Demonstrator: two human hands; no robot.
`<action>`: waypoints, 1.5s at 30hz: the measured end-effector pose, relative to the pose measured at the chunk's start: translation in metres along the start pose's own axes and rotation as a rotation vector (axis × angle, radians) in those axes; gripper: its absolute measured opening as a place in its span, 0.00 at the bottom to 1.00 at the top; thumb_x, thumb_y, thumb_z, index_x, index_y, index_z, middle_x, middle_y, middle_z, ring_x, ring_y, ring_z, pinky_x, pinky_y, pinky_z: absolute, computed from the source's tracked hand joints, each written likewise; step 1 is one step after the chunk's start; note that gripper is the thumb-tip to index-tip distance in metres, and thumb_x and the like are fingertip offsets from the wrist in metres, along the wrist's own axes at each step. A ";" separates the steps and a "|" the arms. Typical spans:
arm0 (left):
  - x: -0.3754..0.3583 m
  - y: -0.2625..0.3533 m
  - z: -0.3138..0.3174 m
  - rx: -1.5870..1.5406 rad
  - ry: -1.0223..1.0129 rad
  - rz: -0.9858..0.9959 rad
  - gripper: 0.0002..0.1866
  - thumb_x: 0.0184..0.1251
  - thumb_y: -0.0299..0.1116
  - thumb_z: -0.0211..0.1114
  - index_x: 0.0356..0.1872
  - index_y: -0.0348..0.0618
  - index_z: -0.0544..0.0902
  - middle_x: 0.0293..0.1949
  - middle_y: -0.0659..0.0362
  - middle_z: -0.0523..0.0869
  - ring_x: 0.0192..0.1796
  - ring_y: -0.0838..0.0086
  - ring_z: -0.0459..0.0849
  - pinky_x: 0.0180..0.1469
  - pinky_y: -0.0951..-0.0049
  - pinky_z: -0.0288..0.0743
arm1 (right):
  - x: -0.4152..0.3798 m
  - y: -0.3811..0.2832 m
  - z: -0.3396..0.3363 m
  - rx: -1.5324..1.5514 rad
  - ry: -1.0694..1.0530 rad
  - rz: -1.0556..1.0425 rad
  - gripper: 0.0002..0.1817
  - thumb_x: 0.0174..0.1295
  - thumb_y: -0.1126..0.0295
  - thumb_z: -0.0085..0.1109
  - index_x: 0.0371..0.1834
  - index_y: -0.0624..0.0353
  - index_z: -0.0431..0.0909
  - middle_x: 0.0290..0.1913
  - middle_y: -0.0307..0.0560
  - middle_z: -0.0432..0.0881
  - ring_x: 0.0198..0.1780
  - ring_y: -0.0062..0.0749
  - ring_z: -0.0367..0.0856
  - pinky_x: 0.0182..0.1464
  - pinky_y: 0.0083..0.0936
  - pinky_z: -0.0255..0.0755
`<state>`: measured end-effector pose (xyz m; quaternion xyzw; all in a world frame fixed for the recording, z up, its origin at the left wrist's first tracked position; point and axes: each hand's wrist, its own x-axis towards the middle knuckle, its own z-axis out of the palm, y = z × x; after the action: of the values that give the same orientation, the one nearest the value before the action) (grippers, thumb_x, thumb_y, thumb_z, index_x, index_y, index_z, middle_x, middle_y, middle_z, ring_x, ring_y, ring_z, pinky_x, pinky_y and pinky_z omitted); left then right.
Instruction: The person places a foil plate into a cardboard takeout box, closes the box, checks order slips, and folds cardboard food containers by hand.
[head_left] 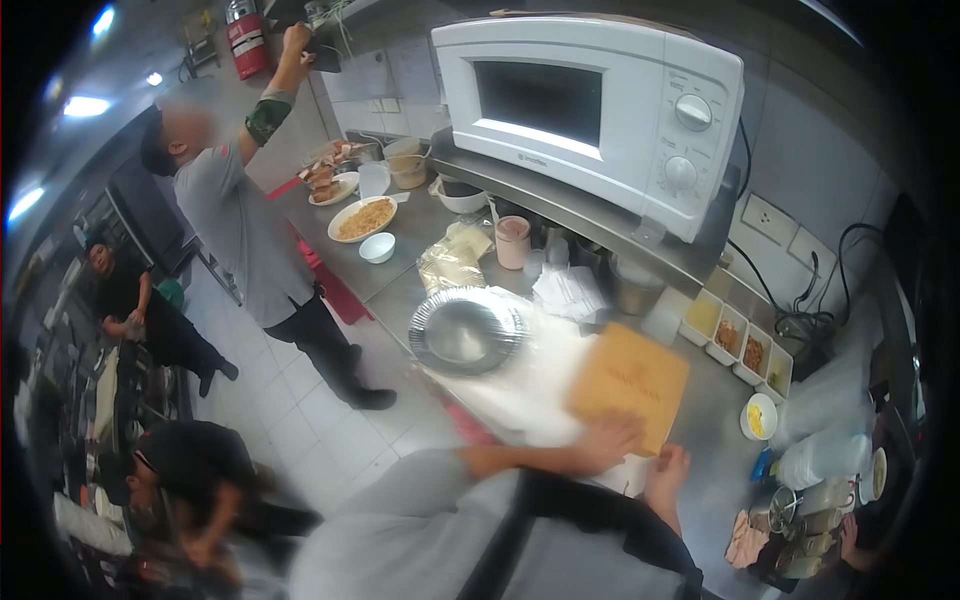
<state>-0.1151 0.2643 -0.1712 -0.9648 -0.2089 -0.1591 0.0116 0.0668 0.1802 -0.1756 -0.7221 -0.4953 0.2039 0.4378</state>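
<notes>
A flat, square, orange-tan board [630, 380] with faint dark lettering lies tilted over the white sheets on the steel counter. My left hand [608, 442] rests on its near left edge, fingers laid out flat and slightly blurred. At the near right corner, my right hand [667, 472] has its fingers bent in a pinch against the board. White plastic sheeting [555, 350] spreads out beneath and to the left of it. On that sheeting sits a round foil-like tray [467, 331] with a crimped rim.
A white microwave [590, 110] stands on a raised shelf behind. Small food containers [735, 335] and a yellow-filled bowl [759, 416] are to the right. Beyond the tray are a noodle plate [362, 218] and a pink cup [513, 243]. A co-worker [240, 220] reaches up at the left.
</notes>
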 end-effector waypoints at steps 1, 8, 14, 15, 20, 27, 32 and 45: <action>0.000 -0.002 0.001 -0.085 0.007 0.010 0.29 0.63 0.44 0.57 0.62 0.39 0.69 0.67 0.48 0.64 0.72 0.54 0.56 0.67 0.48 0.50 | 0.001 -0.013 -0.009 -0.138 0.019 -0.061 0.15 0.54 0.83 0.51 0.46 0.66 0.70 0.49 0.57 0.75 0.47 0.42 0.77 0.49 0.30 0.72; 0.022 -0.066 -0.063 -0.191 -0.158 -0.150 0.32 0.65 0.49 0.55 0.68 0.45 0.63 0.70 0.48 0.59 0.74 0.54 0.51 0.70 0.51 0.50 | 0.062 -0.045 0.007 -0.345 -0.025 -0.505 0.28 0.61 0.71 0.48 0.65 0.68 0.62 0.67 0.64 0.61 0.67 0.58 0.60 0.68 0.41 0.55; 0.006 -0.088 -0.033 -0.112 0.075 -0.262 0.40 0.63 0.51 0.58 0.73 0.50 0.52 0.73 0.44 0.49 0.75 0.51 0.43 0.70 0.51 0.50 | 0.074 0.004 0.032 -0.478 -0.194 -0.494 0.33 0.62 0.64 0.48 0.69 0.69 0.55 0.73 0.64 0.47 0.73 0.63 0.43 0.72 0.47 0.42; 0.003 -0.110 0.021 0.004 0.402 -0.228 0.41 0.63 0.48 0.60 0.73 0.50 0.51 0.71 0.42 0.52 0.74 0.50 0.47 0.69 0.52 0.52 | 0.076 0.009 0.032 -0.446 -0.187 -0.497 0.34 0.62 0.65 0.49 0.69 0.68 0.54 0.73 0.65 0.47 0.74 0.62 0.42 0.72 0.46 0.42; 0.004 -0.105 -0.007 -0.939 0.266 -0.635 0.52 0.56 0.30 0.68 0.74 0.50 0.40 0.62 0.40 0.69 0.65 0.52 0.68 0.66 0.59 0.60 | 0.067 0.011 0.033 -0.036 0.017 -0.382 0.35 0.60 0.71 0.53 0.72 0.60 0.52 0.72 0.62 0.52 0.72 0.53 0.51 0.70 0.41 0.50; -0.031 -0.070 -0.062 -1.251 0.212 -0.443 0.57 0.54 0.21 0.69 0.74 0.50 0.32 0.69 0.49 0.60 0.67 0.63 0.64 0.65 0.65 0.60 | 0.072 -0.044 -0.023 1.006 -0.192 0.218 0.26 0.65 0.72 0.54 0.65 0.59 0.60 0.58 0.50 0.72 0.56 0.37 0.74 0.54 0.32 0.73; -0.027 -0.076 -0.081 -1.501 0.454 -0.627 0.43 0.67 0.25 0.58 0.74 0.57 0.39 0.70 0.53 0.56 0.67 0.67 0.63 0.64 0.67 0.63 | 0.048 -0.085 -0.028 0.998 -0.333 0.249 0.26 0.65 0.72 0.54 0.65 0.61 0.60 0.56 0.49 0.74 0.55 0.36 0.76 0.53 0.32 0.74; 0.000 -0.112 -0.187 -0.767 -0.020 -0.410 0.13 0.69 0.41 0.55 0.46 0.45 0.78 0.39 0.55 0.82 0.43 0.71 0.80 0.45 0.71 0.73 | 0.104 -0.168 -0.074 0.172 -0.595 -0.199 0.14 0.59 0.65 0.59 0.44 0.61 0.80 0.37 0.37 0.80 0.39 0.19 0.76 0.43 0.19 0.70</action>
<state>-0.2171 0.3499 0.0016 -0.8393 -0.3222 -0.2149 -0.3816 0.0755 0.2624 0.0184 -0.5392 -0.6507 0.4032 0.3511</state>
